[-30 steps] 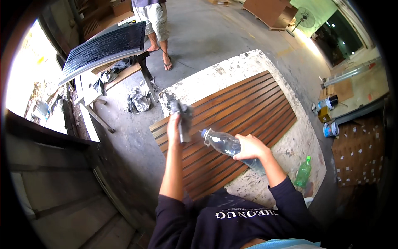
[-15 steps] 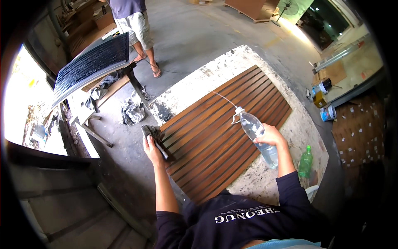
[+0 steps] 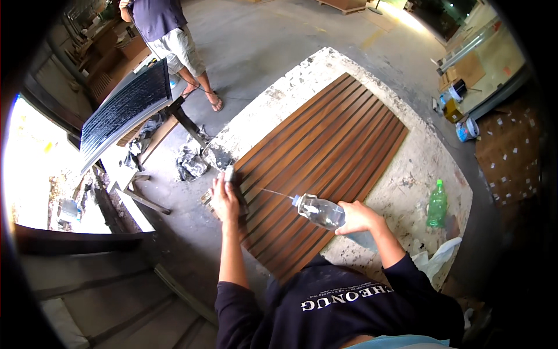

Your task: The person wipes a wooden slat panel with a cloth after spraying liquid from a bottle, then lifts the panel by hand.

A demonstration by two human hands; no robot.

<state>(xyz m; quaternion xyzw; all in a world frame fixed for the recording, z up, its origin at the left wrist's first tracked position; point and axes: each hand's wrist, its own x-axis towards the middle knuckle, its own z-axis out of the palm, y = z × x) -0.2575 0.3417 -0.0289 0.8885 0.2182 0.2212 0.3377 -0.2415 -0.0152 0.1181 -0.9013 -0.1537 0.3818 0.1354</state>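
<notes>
Beneath everything, a pale speckled table (image 3: 421, 168). Flat on it, a slatted brown panel (image 3: 319, 157), long axis and slats running from near left to far right. Tilted above the panel, a clear bottle (image 3: 319, 212), cap pointing left and slightly away (thin stream (image 3: 277, 193) leaving it). Wrapped firmly round its rear, right hand (image 3: 357, 218). At the panel's left end, left hand (image 3: 224, 200), closed along a dark pad (image 3: 240, 200).

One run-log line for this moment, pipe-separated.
left hand: holding grey pad at left end of slatted panel | right hand: gripping clear bottle, tilted | jet: clear bottle toward panel | green bottle: right of panel
</notes>
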